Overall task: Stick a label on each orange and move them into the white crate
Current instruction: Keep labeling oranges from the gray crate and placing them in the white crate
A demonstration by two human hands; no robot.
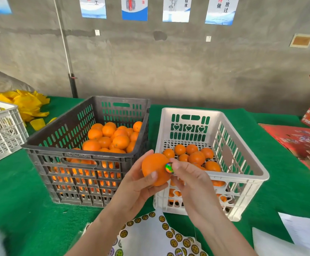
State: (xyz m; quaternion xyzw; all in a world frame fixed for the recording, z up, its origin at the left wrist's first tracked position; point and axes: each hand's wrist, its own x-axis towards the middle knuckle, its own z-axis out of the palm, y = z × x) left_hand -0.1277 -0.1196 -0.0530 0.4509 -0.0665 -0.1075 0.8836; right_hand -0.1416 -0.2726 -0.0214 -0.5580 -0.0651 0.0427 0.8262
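My left hand (139, 179) grips an orange (155, 168) in front of the gap between the two crates. My right hand (189, 177) pinches a small shiny round label (169, 167) against the orange's right side. The black crate (45, 145) on the left holds a heap of oranges (111, 138). The white crate (243, 157) on the right holds several oranges (195, 156) on its floor. A sheet of round labels (161, 235) lies on the green table near me, between my forearms.
The table has a green cloth (17, 196). A second white crate (0, 130) and yellow foam nets (26, 104) are at the far left. Red cartons (302, 143) lie at the right, white paper sheets (302, 231) at the near right. A grey wall stands behind.
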